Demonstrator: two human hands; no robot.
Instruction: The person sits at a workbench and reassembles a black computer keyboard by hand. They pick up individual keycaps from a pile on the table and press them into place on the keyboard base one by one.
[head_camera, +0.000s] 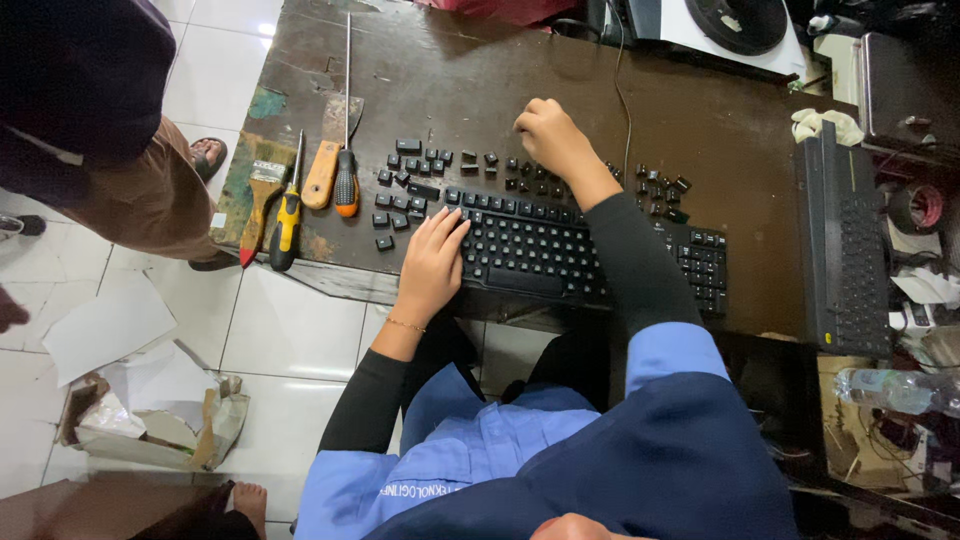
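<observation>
A black keyboard (560, 250) lies on the dark wooden table (700, 110), and some of its key slots look bare. My left hand (433, 262) rests flat on the keyboard's left end, fingers together and holding nothing. My right hand (550, 140) reaches past the keyboard's far edge, with its fingers curled down among loose black keycaps (415, 175). Whether a keycap sits between those fingers is hidden. More loose keycaps (662, 190) lie to the right of my right forearm.
On the table's left end lie a yellow-handled screwdriver (287, 215), an orange-handled screwdriver (346, 180), a scraper (325, 165) and a paintbrush (260, 195). A second black keyboard (845, 240) lies at the right. Another person (100, 110) stands at the left. Torn cardboard and paper (150, 410) lie on the tiled floor.
</observation>
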